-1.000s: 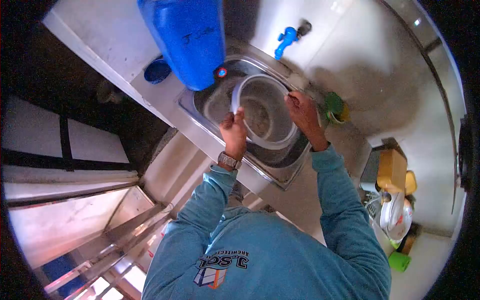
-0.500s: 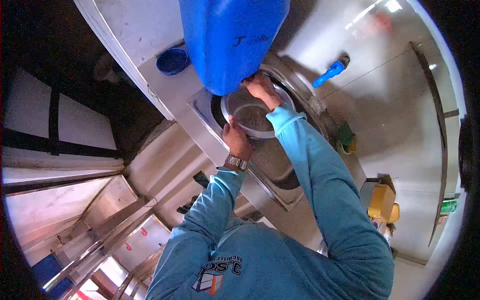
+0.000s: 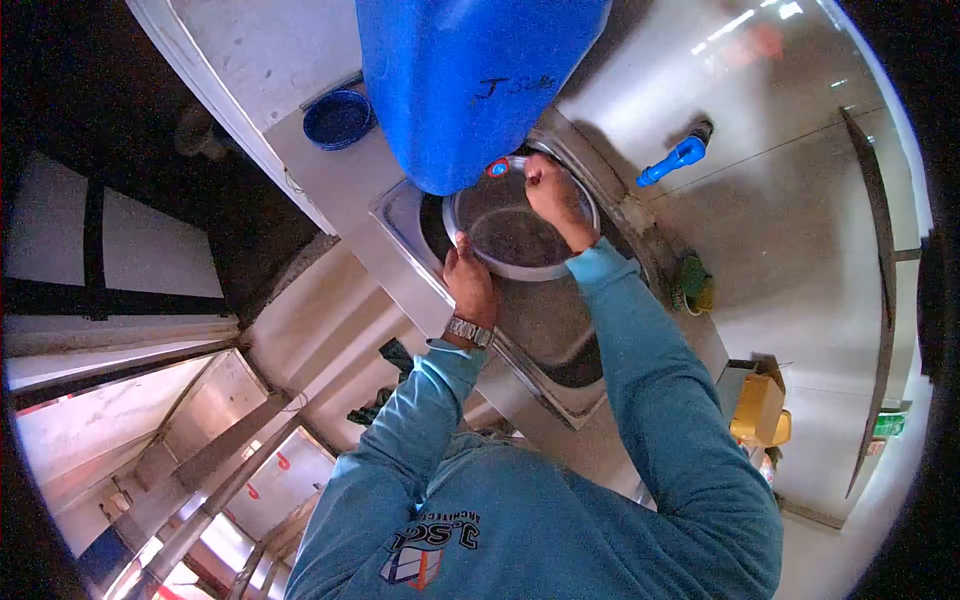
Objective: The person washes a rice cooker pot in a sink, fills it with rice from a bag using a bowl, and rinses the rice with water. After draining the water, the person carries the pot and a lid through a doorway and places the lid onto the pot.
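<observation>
A large blue container (image 3: 470,90) stands beside the sink, with a small red and blue tap (image 3: 498,169) low on its side. Under that tap a round metal pot (image 3: 515,235) sits over the sink basin. My left hand (image 3: 468,282), with a watch on its wrist, grips the pot's near rim, thumb on top. Over the pot's right side is my right hand (image 3: 555,200), its fingers curled just right of the tap, not touching it. Whether those fingers hold anything is hidden.
Blue round dishes (image 3: 339,119) lie on the counter at the left. A blue faucet (image 3: 672,162) sticks out of the wall at the right. A green sponge (image 3: 692,279) in a holder and a yellow box (image 3: 758,408) are further right.
My right hand has moved right, off the container's tap, which now shows. My left hand stays on the pot's rim. The view has shifted slightly.
</observation>
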A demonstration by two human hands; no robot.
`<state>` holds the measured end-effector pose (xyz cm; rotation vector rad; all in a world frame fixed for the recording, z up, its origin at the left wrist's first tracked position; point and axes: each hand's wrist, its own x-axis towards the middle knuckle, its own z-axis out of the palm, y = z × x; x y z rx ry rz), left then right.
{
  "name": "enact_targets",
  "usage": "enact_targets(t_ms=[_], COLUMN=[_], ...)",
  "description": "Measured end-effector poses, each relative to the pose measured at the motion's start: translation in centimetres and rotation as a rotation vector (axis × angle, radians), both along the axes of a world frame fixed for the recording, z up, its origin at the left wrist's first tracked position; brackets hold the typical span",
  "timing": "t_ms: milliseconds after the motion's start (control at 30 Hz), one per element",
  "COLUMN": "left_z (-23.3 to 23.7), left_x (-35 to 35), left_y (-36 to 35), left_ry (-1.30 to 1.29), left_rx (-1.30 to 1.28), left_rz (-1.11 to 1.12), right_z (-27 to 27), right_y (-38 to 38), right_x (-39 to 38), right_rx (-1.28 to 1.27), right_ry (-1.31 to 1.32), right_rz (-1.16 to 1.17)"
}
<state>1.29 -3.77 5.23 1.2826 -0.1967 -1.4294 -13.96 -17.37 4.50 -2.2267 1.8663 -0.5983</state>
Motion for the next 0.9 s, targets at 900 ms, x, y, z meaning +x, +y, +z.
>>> enact_targets(t_ms=[900], left_z=[-3.0], left_x=[0.0], left_y=[-2.4], left_ry=[0.047], left_rx=[-0.088], left_rz=[-0.066], right_z=[-3.8], right_y=[-0.4], right_x=[4.2], right_rx=[-0.083], right_ry=[-0.284], right_rz=[0.101])
